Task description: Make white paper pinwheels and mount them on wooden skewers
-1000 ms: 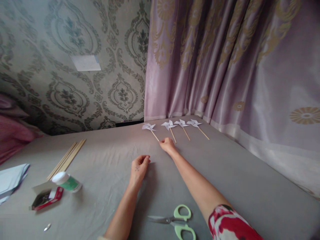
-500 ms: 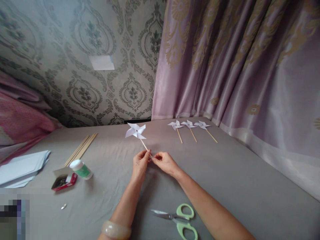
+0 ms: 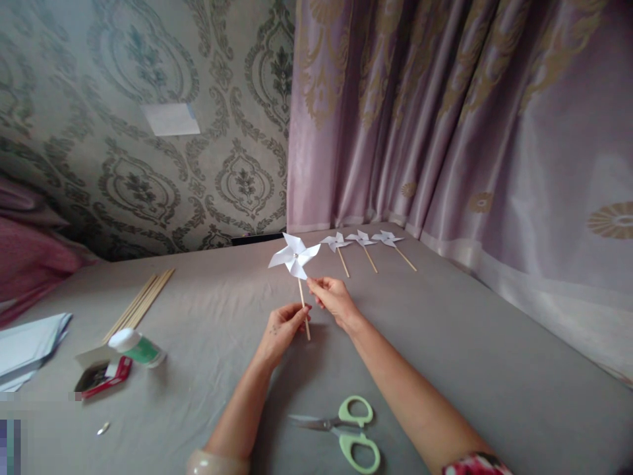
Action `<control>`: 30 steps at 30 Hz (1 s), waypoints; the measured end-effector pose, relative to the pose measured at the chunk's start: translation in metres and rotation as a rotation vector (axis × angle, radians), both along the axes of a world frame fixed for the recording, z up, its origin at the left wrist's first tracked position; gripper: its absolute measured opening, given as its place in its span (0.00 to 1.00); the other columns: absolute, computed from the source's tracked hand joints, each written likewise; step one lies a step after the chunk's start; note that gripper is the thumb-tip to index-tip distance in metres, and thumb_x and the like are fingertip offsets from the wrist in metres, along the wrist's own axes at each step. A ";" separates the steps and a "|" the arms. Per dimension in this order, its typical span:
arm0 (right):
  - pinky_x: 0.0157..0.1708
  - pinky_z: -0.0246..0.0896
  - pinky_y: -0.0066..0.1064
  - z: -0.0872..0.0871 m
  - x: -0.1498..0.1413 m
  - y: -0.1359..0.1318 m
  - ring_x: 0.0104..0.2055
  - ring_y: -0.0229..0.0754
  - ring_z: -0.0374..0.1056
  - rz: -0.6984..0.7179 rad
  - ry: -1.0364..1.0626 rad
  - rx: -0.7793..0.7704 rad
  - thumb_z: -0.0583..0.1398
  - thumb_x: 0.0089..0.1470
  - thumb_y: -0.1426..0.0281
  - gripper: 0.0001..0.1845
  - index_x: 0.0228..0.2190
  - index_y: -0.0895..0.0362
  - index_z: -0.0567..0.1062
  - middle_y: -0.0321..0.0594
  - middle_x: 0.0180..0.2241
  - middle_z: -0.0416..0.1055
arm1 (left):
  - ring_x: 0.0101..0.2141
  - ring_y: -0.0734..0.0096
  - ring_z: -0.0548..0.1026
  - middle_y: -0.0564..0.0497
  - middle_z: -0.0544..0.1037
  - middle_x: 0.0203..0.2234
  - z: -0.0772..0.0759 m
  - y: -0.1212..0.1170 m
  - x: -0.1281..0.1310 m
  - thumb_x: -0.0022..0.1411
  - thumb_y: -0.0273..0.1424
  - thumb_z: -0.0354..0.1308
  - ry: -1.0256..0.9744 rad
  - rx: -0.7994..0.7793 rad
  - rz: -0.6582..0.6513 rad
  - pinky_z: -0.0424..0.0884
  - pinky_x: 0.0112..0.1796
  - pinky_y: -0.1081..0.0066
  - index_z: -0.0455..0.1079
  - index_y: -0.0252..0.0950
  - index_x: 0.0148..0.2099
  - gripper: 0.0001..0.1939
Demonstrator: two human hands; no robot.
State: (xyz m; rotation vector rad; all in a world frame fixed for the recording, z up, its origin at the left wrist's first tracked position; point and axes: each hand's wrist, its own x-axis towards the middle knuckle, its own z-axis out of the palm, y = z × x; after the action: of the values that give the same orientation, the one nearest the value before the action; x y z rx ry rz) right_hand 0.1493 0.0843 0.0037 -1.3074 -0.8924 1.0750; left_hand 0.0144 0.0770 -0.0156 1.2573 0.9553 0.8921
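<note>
A white paper pinwheel (image 3: 295, 256) on a thin wooden stick stands almost upright in front of me. My left hand (image 3: 285, 328) is closed round the lower part of its stick, with a short end poking out below. My right hand (image 3: 333, 298) is pinched at the tip of the lowest paper blade, just right of the stick. A small round pin head shows at the pinwheel's centre. Below the hands, slightly open scissors (image 3: 341, 425) with pale green handles lie on the grey cloth.
Three more pinwheels (image 3: 363, 241) lie at the back right. On the left are wooden sticks (image 3: 141, 300), a white and green bottle (image 3: 138, 348), a red box (image 3: 103, 376) of small dark items, a paper stack (image 3: 32, 346) and a small shiny piece (image 3: 103, 428).
The pinwheel has turned more upright and come nearer. My right hand has moved up from the stick's bottom end to a blade. The whole view has shifted a little to the right.
</note>
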 end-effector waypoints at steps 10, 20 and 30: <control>0.13 0.43 0.21 0.004 0.012 0.001 0.14 0.26 0.52 -0.050 0.019 -0.002 0.66 0.39 0.59 0.17 0.22 0.59 0.70 0.29 0.17 0.64 | 0.22 0.76 0.64 0.53 0.70 0.20 0.004 -0.002 0.001 0.44 0.48 0.63 0.058 0.015 -0.082 0.60 0.26 0.75 0.74 0.31 0.29 0.23; 0.12 0.44 0.21 0.003 0.010 0.001 0.14 0.26 0.52 -0.029 0.063 -0.008 0.66 0.37 0.60 0.16 0.21 0.60 0.70 0.29 0.18 0.65 | 0.23 0.74 0.65 0.52 0.71 0.20 0.001 -0.003 0.000 0.45 0.47 0.62 0.060 0.007 -0.098 0.61 0.27 0.73 0.75 0.32 0.29 0.20; 0.13 0.44 0.20 0.015 0.030 0.002 0.15 0.25 0.52 -0.108 0.150 0.025 0.67 0.35 0.62 0.17 0.23 0.60 0.70 0.28 0.18 0.64 | 0.22 0.75 0.65 0.51 0.73 0.20 0.001 -0.003 0.000 0.45 0.46 0.64 0.066 -0.013 -0.133 0.61 0.25 0.74 0.77 0.32 0.33 0.21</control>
State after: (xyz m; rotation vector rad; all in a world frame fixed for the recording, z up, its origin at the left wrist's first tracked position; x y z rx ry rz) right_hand 0.1798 0.0862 0.0188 -1.2232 -0.7138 1.0588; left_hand 0.0140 0.0738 -0.0147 1.3304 0.9168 0.7436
